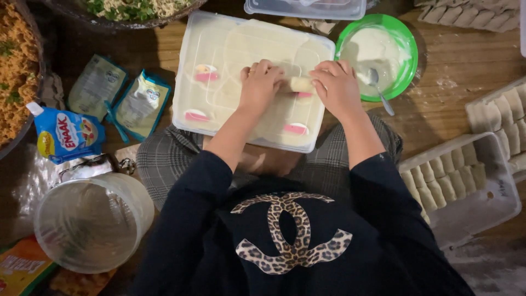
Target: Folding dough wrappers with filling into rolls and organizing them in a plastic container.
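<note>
Translucent smooth plastic lid (219, 66), glossy green plastic bowl (408, 52), rough wooden floor (455, 66), metal spoon (379, 87).

- A blue pouch (64, 134) with a white screw spout at its top corner and red and yellow patches lies at the left.
- Two flattened pale green sachets (96, 86) and (142, 104) lie side by side above it, a blue spoon between them.
- An orange packet (21, 269) shows at the bottom left corner, partly under a clear tub.
</note>
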